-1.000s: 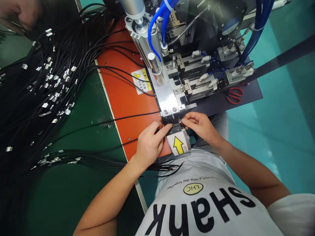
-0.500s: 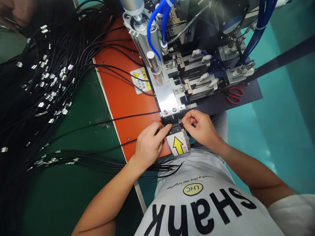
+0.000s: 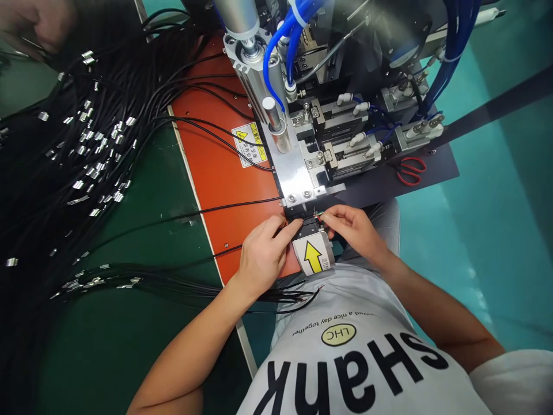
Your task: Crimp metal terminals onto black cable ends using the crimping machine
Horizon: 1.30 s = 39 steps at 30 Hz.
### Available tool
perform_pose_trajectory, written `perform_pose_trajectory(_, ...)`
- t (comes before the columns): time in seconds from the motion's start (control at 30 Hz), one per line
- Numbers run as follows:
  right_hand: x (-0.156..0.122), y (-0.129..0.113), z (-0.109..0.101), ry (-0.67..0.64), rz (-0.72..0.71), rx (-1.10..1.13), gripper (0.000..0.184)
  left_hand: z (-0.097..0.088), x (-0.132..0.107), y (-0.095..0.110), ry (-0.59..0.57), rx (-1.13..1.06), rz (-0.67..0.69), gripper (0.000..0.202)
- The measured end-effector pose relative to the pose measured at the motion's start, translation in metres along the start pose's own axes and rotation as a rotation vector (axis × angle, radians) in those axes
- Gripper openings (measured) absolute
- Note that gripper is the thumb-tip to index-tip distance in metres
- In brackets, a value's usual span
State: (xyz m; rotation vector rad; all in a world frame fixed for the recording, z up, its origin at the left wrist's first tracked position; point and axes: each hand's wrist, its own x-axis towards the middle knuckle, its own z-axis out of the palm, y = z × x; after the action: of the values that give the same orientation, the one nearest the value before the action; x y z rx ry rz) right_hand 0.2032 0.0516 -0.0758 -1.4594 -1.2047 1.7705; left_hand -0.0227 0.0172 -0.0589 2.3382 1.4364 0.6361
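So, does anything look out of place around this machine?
Red-handled scissors lie loose on the dark machine base plate, beside the silver pneumatic cylinders. The black cables with metal clips sprawl tangled over the green mat.

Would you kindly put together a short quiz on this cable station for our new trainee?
1. Fill in: the label between the left hand and the right hand bears a ____ arrow.
2. Whose grip pinches the coloured wire ends? A) left hand B) right hand C) neither
3. True or false: the red-handled scissors lie to the right of the machine, apart from both hands.

Key: 1 yellow; 2 B; 3 true.
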Motion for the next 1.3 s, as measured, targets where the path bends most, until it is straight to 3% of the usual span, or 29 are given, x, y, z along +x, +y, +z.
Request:
perform_pose_trajectory(0.13,-0.011,0.002,0.012,0.125,-0.057,-0.073,0.026,0.0,0.0,0.0,0.004,0.004,-0.005,0.037)
perform_pose_trajectory(0.27,-0.018,-0.011,0.017,0.28,-0.303,-0.492,0.016,0.0,0.0,0.001,0.004,-0.001,-0.003,0.035)
perform_pose_trajectory(0.37,-0.02,-0.022,0.014,0.293,-0.448,-0.804,0.018,0.0,0.001,0.002,0.012,0.002,-0.003,0.035)
perform_pose_trajectory(0.47,-0.018,-0.026,0.01,0.276,-0.504,-0.899,0.016,0.001,0.002,0.002,0.02,0.007,-0.007,0.035)
perform_pose_trajectory(0.63,-0.005,-0.016,0.005,0.209,-0.437,-0.639,0.011,0.001,0.001,0.002,0.016,0.009,-0.002,0.036)
perform_pose_trajectory(0.83,0.002,0.003,0.001,0.119,-0.148,-0.117,0.024,0.001,0.001,0.001,0.019,-0.001,-0.004,0.036)
perform_pose_trajectory(1.13,0.012,-0.006,0.007,0.034,-0.006,0.031,0.023,0.001,-0.001,0.002,0.015,-0.01,-0.004,0.036)
perform_pose_trajectory(1.23,0.011,-0.011,0.006,0.029,-0.005,-0.06,0.026,0.001,0.0,0.002,0.021,-0.009,-0.005,0.037)
perform_pose_trajectory(1.3,0.008,-0.014,0.008,0.106,-0.092,-0.188,0.026,0.001,0.0,0.002,0.021,-0.01,-0.005,0.037)
